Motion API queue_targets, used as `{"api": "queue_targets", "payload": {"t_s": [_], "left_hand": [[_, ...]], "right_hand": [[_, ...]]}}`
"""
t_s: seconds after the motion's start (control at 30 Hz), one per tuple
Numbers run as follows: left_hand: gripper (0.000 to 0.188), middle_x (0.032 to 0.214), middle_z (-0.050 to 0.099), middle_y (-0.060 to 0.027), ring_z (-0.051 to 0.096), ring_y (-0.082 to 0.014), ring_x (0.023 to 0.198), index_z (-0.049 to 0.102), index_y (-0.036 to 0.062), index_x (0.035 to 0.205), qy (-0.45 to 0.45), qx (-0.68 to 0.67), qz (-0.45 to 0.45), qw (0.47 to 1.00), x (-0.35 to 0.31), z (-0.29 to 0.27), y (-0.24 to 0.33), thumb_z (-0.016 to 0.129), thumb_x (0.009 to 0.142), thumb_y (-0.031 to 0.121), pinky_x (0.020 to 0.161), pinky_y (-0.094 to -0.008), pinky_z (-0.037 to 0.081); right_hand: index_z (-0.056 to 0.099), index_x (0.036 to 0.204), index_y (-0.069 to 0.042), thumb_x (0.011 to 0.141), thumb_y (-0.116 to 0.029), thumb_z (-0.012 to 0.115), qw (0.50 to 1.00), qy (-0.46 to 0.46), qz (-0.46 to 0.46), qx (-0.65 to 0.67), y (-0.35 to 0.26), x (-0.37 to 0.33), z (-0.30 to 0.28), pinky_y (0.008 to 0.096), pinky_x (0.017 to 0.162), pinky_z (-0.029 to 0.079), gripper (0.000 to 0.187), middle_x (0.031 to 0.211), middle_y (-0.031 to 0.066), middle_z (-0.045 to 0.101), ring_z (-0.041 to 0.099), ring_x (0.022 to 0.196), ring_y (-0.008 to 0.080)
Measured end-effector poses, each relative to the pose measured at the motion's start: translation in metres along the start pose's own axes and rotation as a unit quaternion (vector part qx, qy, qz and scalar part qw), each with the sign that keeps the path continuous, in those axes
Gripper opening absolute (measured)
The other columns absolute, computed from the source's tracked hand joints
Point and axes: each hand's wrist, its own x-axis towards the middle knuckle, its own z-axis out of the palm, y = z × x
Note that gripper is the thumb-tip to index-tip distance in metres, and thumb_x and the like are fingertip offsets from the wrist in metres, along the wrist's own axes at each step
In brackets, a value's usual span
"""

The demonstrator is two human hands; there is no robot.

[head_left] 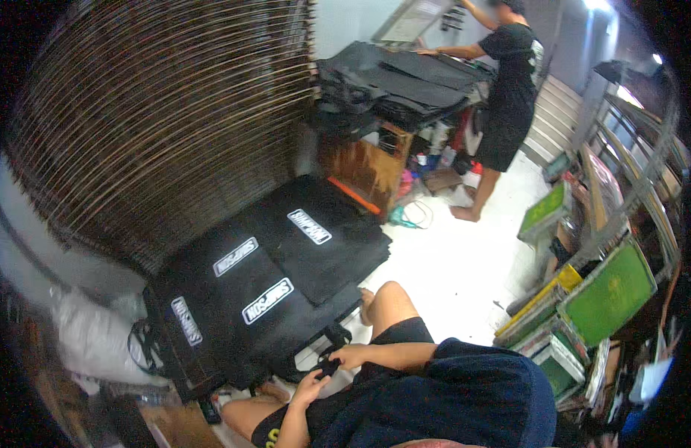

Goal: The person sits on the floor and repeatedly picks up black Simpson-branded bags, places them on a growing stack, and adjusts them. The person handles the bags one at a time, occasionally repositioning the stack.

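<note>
I sit beside a low, wide stack of black fabric panels (267, 276), several of which bear a white printed label. At the stack's near right edge, my left hand (308, 390) and my right hand (351, 356) are close together. Between them is a small bunched black piece (328, 368), apparently fabric or strap, and the fingers of both hands are closed on it. Just beyond my hands, a black strap-like loop (335, 334) lies at the panels' edge. Exactly how the piece joins the panels cannot be made out.
A tall slatted rack (174, 112) leans at the left, above a white plastic bundle (92, 336). Ahead, another person (510, 97) stands at a table piled with black sheets (405, 78), holding a frame (413, 21). Green-meshed frames (610, 291) crowd the right side.
</note>
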Motion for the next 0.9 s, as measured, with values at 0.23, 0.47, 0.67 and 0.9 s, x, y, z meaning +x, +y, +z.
{"api": "queue_targets", "payload": {"t_s": [0.23, 0.47, 0.67, 0.9], "left_hand": [[0.061, 0.088, 0.062, -0.0094, 0.057, -0.0172, 0.087, 0.044, 0.0015, 0.128, -0.021, -0.051, -0.11, 0.992, 0.009, -0.005, 0.008, 0.063, 0.082, 0.036, 0.08, -0.0294, 0.042], [0.061, 0.085, 0.06, -0.0071, 0.055, -0.0169, 0.083, 0.043, 0.0028, 0.129, -0.01, -0.059, -0.125, 0.99, 0.013, -0.008, 0.017, 0.063, 0.082, 0.037, 0.079, -0.0304, 0.041], [0.06, 0.084, 0.059, -0.0061, 0.055, -0.016, 0.08, 0.044, 0.0047, 0.128, 0.006, -0.104, -0.139, 0.985, 0.008, -0.011, 0.011, 0.063, 0.082, 0.038, 0.077, -0.0288, 0.041], [0.055, 0.078, 0.057, -0.0034, 0.051, -0.0126, 0.069, 0.045, 0.0074, 0.128, 0.002, -0.103, -0.152, 0.983, 0.017, -0.013, -0.001, 0.061, 0.083, 0.036, 0.061, -0.0263, 0.04]], "right_hand": [[0.05, 0.121, -0.008, 0.078, -0.03, 0.062, 0.994, 0.054, 0.049, 0.085, 0.02, 0.008, -0.001, 0.0382, 0.072, 0.047, 0.05, 0.086, 0.014, 0.065, 0.062, 0.079, 0.0293], [0.053, 0.118, -0.007, 0.078, -0.032, 0.063, 0.992, 0.057, 0.077, 0.088, 0.028, 0.013, -0.002, 0.0376, 0.074, 0.048, 0.048, 0.089, 0.0154, 0.065, 0.062, 0.084, 0.03], [0.053, 0.118, -0.008, 0.077, -0.033, 0.064, 0.993, 0.048, 0.075, 0.079, 0.018, 0.021, -0.004, 0.038, 0.079, 0.046, 0.049, 0.097, 0.0169, 0.063, 0.06, 0.092, 0.0304], [0.055, 0.115, -0.007, 0.075, -0.033, 0.064, 0.993, 0.054, 0.055, 0.086, 0.031, 0.037, 0.009, 0.0377, 0.083, 0.045, 0.048, 0.104, 0.0152, 0.062, 0.059, 0.097, 0.0306]]}}
